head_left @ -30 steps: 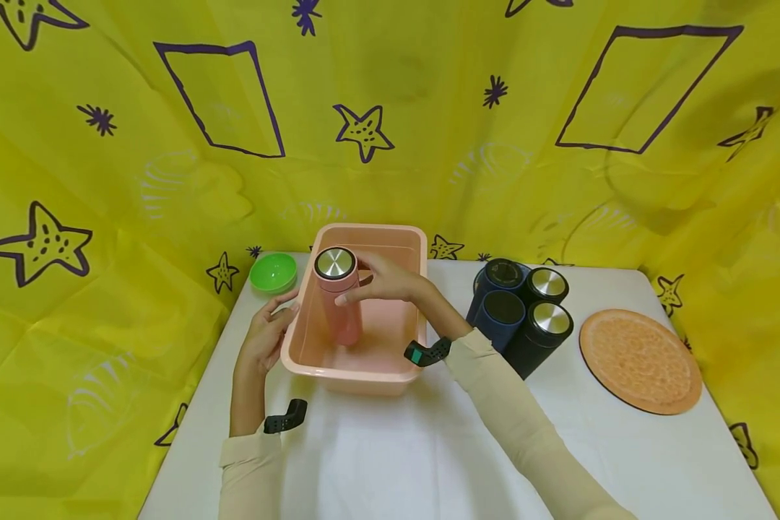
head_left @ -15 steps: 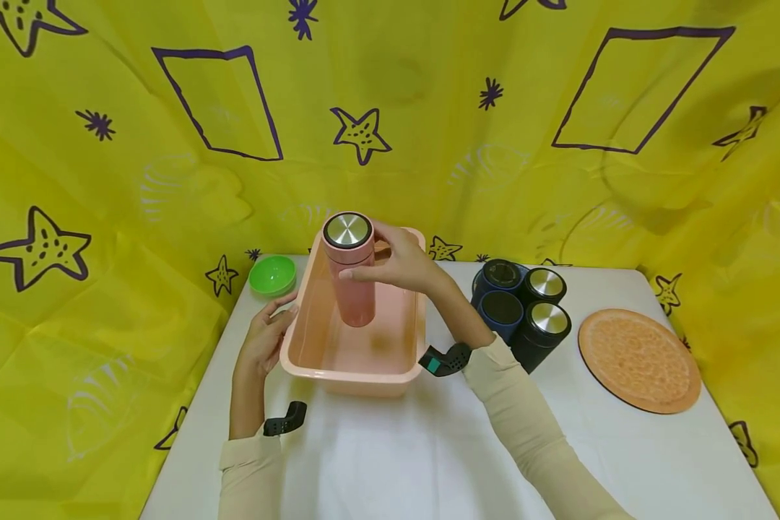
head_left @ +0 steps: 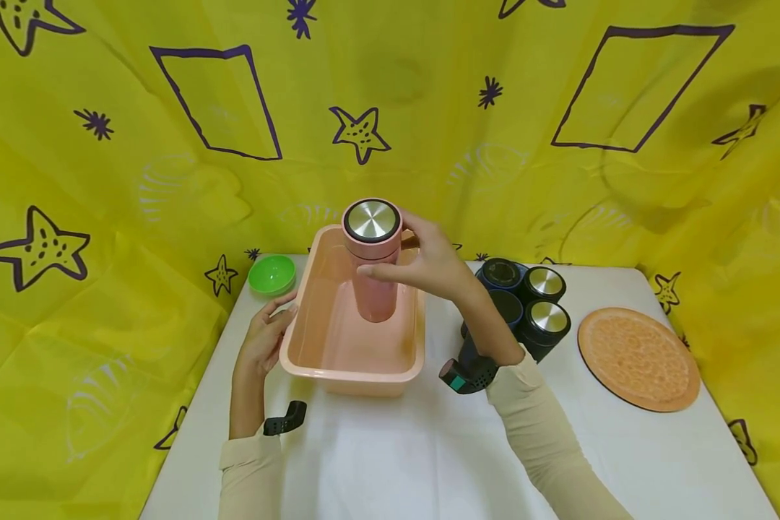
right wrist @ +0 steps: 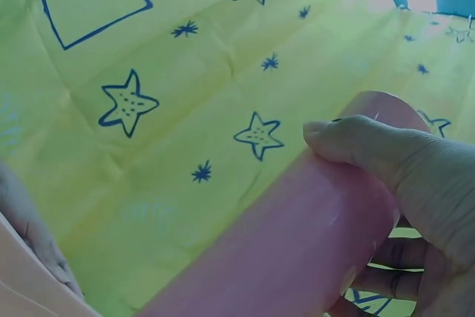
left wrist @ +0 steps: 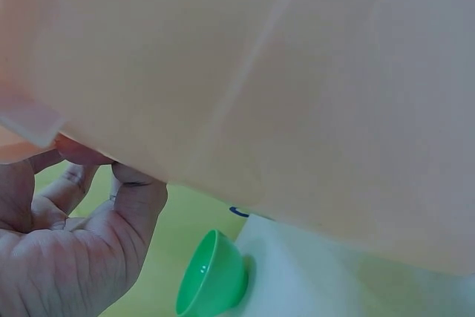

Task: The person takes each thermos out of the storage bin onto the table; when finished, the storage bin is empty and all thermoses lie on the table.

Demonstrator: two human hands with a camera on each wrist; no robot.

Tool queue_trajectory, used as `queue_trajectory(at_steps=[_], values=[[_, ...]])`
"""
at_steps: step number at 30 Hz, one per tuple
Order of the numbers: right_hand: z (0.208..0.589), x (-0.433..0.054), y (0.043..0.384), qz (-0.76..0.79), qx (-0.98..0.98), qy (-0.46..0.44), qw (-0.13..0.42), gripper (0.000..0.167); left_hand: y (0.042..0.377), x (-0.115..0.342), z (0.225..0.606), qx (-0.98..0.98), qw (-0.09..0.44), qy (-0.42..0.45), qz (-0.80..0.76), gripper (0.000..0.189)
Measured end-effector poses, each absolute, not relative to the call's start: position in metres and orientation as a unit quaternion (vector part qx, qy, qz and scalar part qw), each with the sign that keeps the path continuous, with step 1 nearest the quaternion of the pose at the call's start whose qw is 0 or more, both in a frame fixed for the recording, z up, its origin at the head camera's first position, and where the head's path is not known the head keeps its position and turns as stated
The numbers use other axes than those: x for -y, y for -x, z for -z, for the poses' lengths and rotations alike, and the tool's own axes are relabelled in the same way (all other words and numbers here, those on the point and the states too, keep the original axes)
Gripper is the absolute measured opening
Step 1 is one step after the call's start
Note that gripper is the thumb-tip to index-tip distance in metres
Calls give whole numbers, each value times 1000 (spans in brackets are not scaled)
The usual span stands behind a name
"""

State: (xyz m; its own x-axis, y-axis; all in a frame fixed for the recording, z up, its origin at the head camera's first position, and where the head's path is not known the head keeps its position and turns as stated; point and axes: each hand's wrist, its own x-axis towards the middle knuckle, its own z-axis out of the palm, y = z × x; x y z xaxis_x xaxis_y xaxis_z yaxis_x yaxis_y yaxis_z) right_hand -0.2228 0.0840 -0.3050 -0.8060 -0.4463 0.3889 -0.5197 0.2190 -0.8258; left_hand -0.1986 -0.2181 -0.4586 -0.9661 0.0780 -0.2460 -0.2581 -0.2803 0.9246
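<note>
My right hand (head_left: 432,260) grips a pink vacuum flask (head_left: 372,289) near its top, thumb on the near side. The flask stands upright with a silver, black-ringed lid, its lower end overlapping the inside of a peach plastic tub (head_left: 299,367). In the right wrist view the flask (right wrist: 289,235) slants across, fingers curled round it. My left hand (head_left: 268,336) holds the tub's left rim. From the left wrist, that hand (left wrist: 82,250) shows bent fingers at the rim, with the tub wall (left wrist: 260,109) filling most of the view.
Right of the tub stand several dark flasks (head_left: 546,318) in a tight group, partly behind my right forearm. A round orange-brown mat (head_left: 638,360) lies farther right. Behind my left hand sits a green bowl (head_left: 271,274). A yellow patterned curtain (head_left: 416,94) surrounds the white table (head_left: 377,462).
The pink flask has risen out of the tub's left part and shifted right in my right hand. My left hand and the tub have stayed in place.
</note>
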Motion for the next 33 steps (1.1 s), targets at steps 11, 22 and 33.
queue_trajectory(at_steps=[11, 22, 33], values=[[299, -115, 197, -543, 787, -277, 95, 66, 197, 220, 460, -595, 107, 84, -792, 43], [301, -151, 172, -533, 792, -259, 147, 65, 198, 219, 459, -595, 110, 82, -792, 44], [326, -179, 152, -523, 791, -259, 184, 68, 200, 219, 459, -588, 107, 85, -798, 43]])
